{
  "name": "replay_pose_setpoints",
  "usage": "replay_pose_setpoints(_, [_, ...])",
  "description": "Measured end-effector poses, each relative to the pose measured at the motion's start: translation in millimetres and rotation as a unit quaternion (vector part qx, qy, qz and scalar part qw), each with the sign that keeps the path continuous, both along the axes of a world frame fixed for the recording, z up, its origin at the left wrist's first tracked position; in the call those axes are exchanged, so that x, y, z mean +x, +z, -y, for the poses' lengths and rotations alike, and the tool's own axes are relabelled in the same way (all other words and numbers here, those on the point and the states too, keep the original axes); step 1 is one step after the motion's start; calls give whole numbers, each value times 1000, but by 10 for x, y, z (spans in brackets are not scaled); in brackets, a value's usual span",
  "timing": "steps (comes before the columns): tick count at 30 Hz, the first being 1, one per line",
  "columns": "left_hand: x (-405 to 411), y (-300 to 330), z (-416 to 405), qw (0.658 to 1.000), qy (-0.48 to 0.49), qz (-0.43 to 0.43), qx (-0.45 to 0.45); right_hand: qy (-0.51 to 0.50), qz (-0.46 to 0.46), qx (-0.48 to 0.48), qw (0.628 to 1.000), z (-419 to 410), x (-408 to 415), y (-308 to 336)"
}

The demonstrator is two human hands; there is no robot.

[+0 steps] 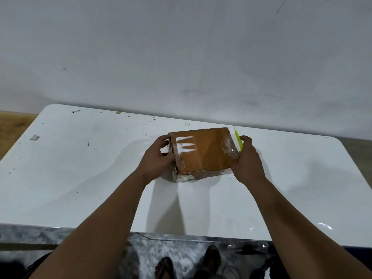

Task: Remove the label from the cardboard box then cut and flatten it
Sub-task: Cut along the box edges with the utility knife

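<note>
A brown cardboard box (pixel 203 152) sits on a white table (pixel 80 178), a little toward the far edge and right of the middle. Its top face is closed and glossy with clear tape (pixel 186 144), which wraps the left part of the top and bunches at the right end and along the near side. A small bit of print shows under the tape near the left end; whether that is the label cannot be told.

The left hand (pixel 156 158) presses against the box at 9 o'clock, fingers curled around the left end and thumb on the near corner. The right hand (pixel 247 158) holds the box at 3 o'clock, its fingers closed around a slim yellow-green cutter (pixel 238 140) that lies along the right edge, its thin tip pointing to 12 o'clock past the far corner. Both forearms reach in from 6 o'clock.

The table is scuffed and speckled with dark marks, with a small scrap (pixel 34 137) near its left edge at 9 o'clock. A pale wall (pixel 181 47) rises behind it at 12 o'clock. Below the near edge, at 6 o'clock, feet in sandals (pixel 165 266) stand on a mottled grey floor (pixel 145 250).
</note>
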State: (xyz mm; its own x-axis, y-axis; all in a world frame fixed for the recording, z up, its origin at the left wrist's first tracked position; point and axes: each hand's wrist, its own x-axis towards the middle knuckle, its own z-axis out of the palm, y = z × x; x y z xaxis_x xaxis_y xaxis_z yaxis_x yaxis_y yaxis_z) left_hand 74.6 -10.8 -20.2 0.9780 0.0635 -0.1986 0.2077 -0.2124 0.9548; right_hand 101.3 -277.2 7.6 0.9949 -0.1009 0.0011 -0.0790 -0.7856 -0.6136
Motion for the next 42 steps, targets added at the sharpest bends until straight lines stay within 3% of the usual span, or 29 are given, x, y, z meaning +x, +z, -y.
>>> replay_pose_setpoints(7, [62,24,-20,999,-7,-7,37,1,-14,-35,999,22,22,-32])
replay_pose_setpoints(16, [235,154,114,971,-83,24,222,40,-30,7,999,105,-51,40])
replay_pose_setpoints(24, [155,-10,71,960,-114,12,255,4,-8,53,999,147,-137,78])
replay_pose_setpoints(28, [88,12,126,962,-103,-7,252,-8,-5,14,1000,112,-157,182])
replay_pose_setpoints(33, [62,86,254,918,-150,5,367,2,-59,-52,997,119,-232,374])
replay_pose_setpoints(37, [105,54,307,911,-173,-19,374,7,-118,-69,991,135,-274,502])
replay_pose_setpoints(42, [98,20,300,908,-173,-16,380,17,-110,-95,989,129,-210,515])
